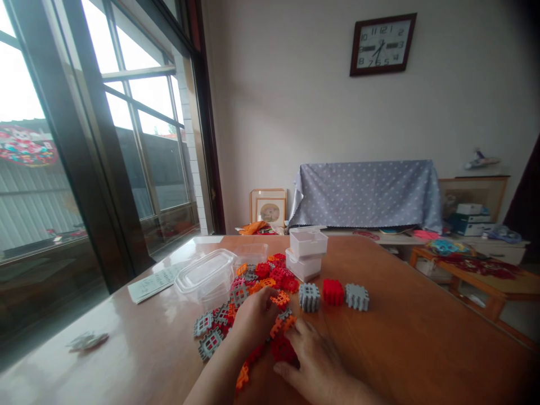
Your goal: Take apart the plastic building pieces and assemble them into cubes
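Observation:
A pile of red, orange, pink and grey interlocking plastic tiles (238,295) spreads over the table in front of me. Into this pile reaches my left hand (256,316), its fingers curled closed at an orange tile (280,300); the fingertips are partly hidden. My right hand (315,355) is lower and to the right, thumb and fingers closed round red tiles (282,347) near the table surface. Beyond it stand a grey tile stack (309,297), a red tile stack (333,292) and another grey stack (357,297) in a row.
Two white plastic boxes (304,264) are stacked behind the pile. Clear containers and a lid (205,271) lie at left, beside a written sheet (155,284). A small plastic packet (87,341) rests near the left edge of the wooden table (422,337).

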{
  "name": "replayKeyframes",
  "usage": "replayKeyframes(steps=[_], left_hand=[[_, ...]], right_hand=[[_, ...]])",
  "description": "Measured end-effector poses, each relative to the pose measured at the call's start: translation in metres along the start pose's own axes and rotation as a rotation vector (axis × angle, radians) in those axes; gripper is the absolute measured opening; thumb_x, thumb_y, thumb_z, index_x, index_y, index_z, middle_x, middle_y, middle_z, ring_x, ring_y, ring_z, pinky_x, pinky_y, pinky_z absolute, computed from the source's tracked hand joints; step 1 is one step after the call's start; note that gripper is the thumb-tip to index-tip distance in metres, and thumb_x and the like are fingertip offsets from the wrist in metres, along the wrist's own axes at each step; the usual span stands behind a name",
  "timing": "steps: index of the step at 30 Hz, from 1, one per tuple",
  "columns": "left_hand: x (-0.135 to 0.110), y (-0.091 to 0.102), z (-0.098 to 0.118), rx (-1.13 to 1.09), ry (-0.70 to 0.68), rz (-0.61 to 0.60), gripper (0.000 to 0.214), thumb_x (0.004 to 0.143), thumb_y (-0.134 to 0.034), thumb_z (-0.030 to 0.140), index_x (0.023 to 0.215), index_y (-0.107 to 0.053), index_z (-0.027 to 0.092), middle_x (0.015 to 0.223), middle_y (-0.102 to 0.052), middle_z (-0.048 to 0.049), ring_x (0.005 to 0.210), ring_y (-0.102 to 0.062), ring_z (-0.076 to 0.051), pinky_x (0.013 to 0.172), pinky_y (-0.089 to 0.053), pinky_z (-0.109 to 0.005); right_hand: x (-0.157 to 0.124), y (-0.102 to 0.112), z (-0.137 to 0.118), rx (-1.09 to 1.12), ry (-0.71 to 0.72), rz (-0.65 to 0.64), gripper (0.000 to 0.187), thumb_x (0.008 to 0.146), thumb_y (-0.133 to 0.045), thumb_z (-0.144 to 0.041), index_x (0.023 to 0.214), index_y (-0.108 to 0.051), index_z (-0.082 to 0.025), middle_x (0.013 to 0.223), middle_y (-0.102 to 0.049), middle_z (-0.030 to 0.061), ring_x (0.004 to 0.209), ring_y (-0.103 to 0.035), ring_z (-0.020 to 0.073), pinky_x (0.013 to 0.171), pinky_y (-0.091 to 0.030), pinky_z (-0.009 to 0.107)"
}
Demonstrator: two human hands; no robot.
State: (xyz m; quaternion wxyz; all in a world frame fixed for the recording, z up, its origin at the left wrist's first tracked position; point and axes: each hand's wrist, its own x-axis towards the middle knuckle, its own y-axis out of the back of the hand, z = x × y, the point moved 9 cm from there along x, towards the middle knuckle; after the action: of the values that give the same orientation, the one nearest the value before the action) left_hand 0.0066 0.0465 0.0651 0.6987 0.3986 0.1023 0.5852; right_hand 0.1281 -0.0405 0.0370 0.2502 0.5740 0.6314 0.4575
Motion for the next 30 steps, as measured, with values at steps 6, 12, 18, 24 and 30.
replayKeyframes(steps=[6, 12, 18, 24, 30], left_hand=[[-0.002, 0.0, 0.001, 0.013, -0.015, 0.004, 0.024, 0.082, -0.056, 0.019, 0.1, -0.071, 0.023, 0.074, -0.064, 0.0004, 0.064, -0.052, -0.014, 0.059, -0.026, -0.024], [-0.003, 0.002, 0.001, 0.037, 0.029, 0.003, 0.027, 0.081, -0.056, 0.018, 0.103, -0.071, 0.024, 0.077, -0.065, -0.0011, 0.064, -0.053, -0.015, 0.061, -0.028, -0.024], [-0.005, -0.001, 0.008, 0.027, 0.005, -0.031, 0.022, 0.079, -0.056, 0.017, 0.095, -0.07, 0.022, 0.073, -0.063, 0.0003, 0.063, -0.051, -0.015, 0.059, -0.026, -0.024], [-0.003, -0.01, 0.012, -0.179, 0.019, -0.091, 0.019, 0.079, -0.055, 0.018, 0.091, -0.07, 0.02, 0.07, -0.061, 0.0015, 0.064, -0.05, -0.014, 0.061, -0.032, -0.024], [0.0, -0.024, 0.008, -0.555, 0.154, -0.16, 0.018, 0.084, -0.056, 0.027, 0.091, -0.069, 0.017, 0.081, -0.066, -0.0025, 0.072, -0.055, -0.015, 0.066, -0.041, -0.024]], right_hand=[[-0.003, -0.001, -0.007, -0.057, 0.03, -0.026, 0.025, 0.081, -0.065, -0.036, 0.102, -0.072, -0.026, 0.112, -0.065, 0.0087, 0.109, -0.06, 0.0304, 0.093, -0.047, 0.04], [-0.006, 0.0, -0.006, -0.093, 0.032, -0.086, 0.029, 0.077, -0.069, -0.042, 0.1, -0.073, -0.025, 0.112, -0.068, 0.0096, 0.11, -0.06, 0.0328, 0.091, -0.048, 0.042], [-0.004, 0.005, -0.004, -0.093, 0.051, -0.062, 0.017, 0.081, -0.06, -0.027, 0.093, -0.072, -0.023, 0.1, -0.073, 0.0086, 0.098, -0.066, 0.0275, 0.083, -0.047, 0.034], [0.0, 0.018, 0.026, 0.267, -0.054, 0.025, 0.028, 0.093, -0.04, -0.025, 0.085, -0.067, -0.021, 0.076, -0.071, 0.003, 0.073, -0.068, 0.019, 0.065, -0.045, 0.027], [0.006, 0.01, 0.059, 0.92, -0.279, 0.06, 0.033, 0.092, -0.047, -0.046, 0.103, -0.065, -0.02, 0.08, -0.072, 0.0019, 0.073, -0.071, 0.0209, 0.065, -0.056, 0.032]])
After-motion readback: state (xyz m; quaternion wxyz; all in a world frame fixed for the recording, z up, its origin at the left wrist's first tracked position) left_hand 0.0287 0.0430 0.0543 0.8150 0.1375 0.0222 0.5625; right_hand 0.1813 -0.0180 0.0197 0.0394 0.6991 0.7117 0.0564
